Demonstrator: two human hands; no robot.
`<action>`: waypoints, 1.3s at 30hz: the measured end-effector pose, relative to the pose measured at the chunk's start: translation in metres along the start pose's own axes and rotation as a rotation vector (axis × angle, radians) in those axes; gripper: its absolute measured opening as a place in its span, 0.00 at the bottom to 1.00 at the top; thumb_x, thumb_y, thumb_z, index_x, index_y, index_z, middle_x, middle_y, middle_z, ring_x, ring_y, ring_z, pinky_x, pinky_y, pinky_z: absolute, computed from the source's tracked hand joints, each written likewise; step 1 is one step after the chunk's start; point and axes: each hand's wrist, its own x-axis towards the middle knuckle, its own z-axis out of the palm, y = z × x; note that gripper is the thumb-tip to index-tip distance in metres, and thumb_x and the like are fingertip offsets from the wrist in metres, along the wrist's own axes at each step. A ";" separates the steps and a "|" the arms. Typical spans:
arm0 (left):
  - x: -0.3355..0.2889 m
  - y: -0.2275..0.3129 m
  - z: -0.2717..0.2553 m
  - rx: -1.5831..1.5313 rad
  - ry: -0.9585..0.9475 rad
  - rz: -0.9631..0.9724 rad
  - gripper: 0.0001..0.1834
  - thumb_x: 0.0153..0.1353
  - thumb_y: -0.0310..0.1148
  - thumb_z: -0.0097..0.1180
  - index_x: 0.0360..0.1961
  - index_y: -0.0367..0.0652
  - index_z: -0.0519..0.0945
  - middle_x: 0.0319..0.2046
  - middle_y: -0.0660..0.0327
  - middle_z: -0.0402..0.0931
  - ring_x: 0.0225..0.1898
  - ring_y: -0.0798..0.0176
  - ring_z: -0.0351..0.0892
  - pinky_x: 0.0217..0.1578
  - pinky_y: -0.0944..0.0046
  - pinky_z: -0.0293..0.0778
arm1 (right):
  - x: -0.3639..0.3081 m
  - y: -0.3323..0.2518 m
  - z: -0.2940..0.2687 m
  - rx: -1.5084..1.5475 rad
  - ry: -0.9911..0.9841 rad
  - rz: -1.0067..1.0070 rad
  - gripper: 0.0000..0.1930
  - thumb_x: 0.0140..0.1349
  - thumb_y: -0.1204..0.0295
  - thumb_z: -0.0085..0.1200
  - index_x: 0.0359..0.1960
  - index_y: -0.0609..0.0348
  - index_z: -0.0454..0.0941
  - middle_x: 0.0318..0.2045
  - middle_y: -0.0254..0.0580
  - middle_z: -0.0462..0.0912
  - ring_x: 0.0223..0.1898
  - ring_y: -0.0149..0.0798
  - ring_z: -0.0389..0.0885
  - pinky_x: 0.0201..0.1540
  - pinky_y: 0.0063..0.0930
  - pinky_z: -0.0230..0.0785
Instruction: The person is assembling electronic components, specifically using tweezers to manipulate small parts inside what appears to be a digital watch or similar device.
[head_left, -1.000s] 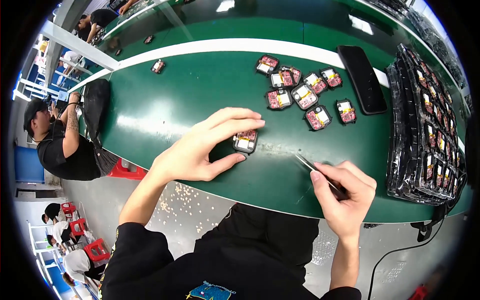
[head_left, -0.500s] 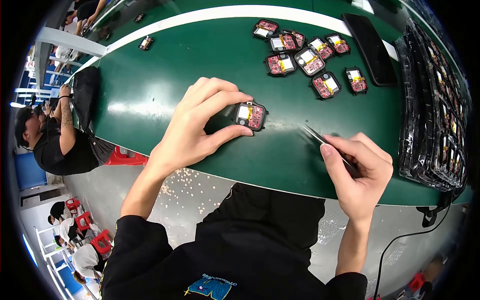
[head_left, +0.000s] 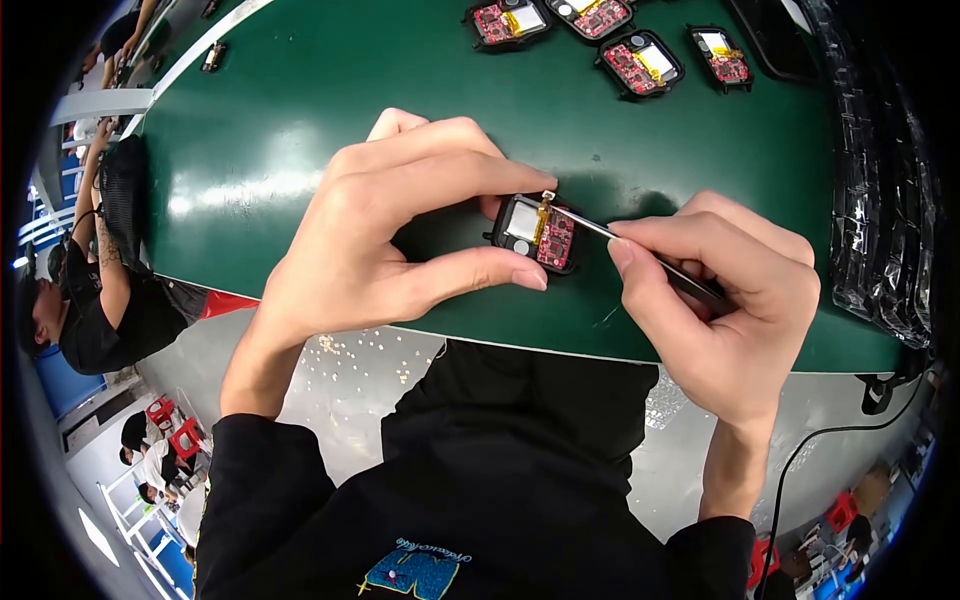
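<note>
Between the thumb and fingers of my left hand (head_left: 390, 215) is a small black smartwatch case (head_left: 540, 235), its open back facing up. Inside it show a red circuit board, a silver-white battery and yellow tape. A small connector on a short flex strip sticks up at the case's far edge, beside my left index fingertip. My right hand (head_left: 725, 290) is closed round a pair of tweezers (head_left: 590, 225). Their tip reaches the flex strip just below the connector; whether it grips the strip is too small to tell.
Several similar open watch cases (head_left: 640, 65) lie at the far side of the green table (head_left: 330, 90). A black phone-like slab (head_left: 775, 40) is at the far right. Stacked clear-and-black trays (head_left: 880, 190) stand along the right edge. A co-worker (head_left: 80, 310) sits at the left.
The tweezers in my right hand have moved left, from bare table to the watch case. My left hand still holds the case, now tilted slightly. The whole view has shifted nearer.
</note>
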 end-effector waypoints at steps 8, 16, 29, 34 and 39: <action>0.000 0.000 -0.001 0.049 0.004 0.032 0.36 0.43 0.45 0.86 0.52 0.34 0.92 0.34 0.60 0.86 0.33 0.61 0.79 0.42 0.60 0.69 | 0.001 -0.001 0.003 -0.026 0.004 -0.019 0.08 0.56 0.88 0.70 0.37 0.69 0.92 0.21 0.30 0.78 0.19 0.18 0.67 0.23 0.19 0.49; -0.001 0.000 0.001 0.034 0.068 -0.013 0.36 0.39 0.43 0.89 0.51 0.37 0.92 0.25 0.66 0.73 0.29 0.66 0.68 0.36 0.63 0.63 | -0.002 0.002 0.000 -0.109 0.048 -0.163 0.11 0.54 0.88 0.72 0.39 0.67 0.93 0.23 0.30 0.79 0.19 0.18 0.65 0.23 0.20 0.49; 0.006 -0.005 -0.008 0.010 -0.014 -0.014 0.35 0.41 0.49 0.87 0.48 0.38 0.92 0.25 0.66 0.74 0.28 0.68 0.65 0.36 0.63 0.60 | 0.000 0.001 0.004 -0.129 0.039 -0.197 0.12 0.54 0.89 0.73 0.40 0.67 0.94 0.23 0.33 0.82 0.20 0.21 0.69 0.22 0.20 0.54; 0.009 -0.015 -0.019 0.002 -0.124 0.016 0.38 0.41 0.53 0.86 0.49 0.37 0.93 0.32 0.63 0.86 0.27 0.69 0.63 0.35 0.64 0.59 | 0.001 0.001 -0.001 -0.005 -0.017 -0.086 0.10 0.56 0.89 0.71 0.39 0.67 0.94 0.23 0.33 0.82 0.21 0.21 0.71 0.24 0.20 0.55; 0.009 -0.018 -0.020 -0.028 -0.152 0.042 0.39 0.42 0.56 0.84 0.49 0.36 0.92 0.38 0.61 0.89 0.26 0.70 0.62 0.34 0.65 0.58 | 0.000 0.001 -0.002 0.020 -0.030 -0.049 0.09 0.57 0.88 0.71 0.39 0.67 0.94 0.22 0.33 0.81 0.21 0.22 0.71 0.24 0.20 0.54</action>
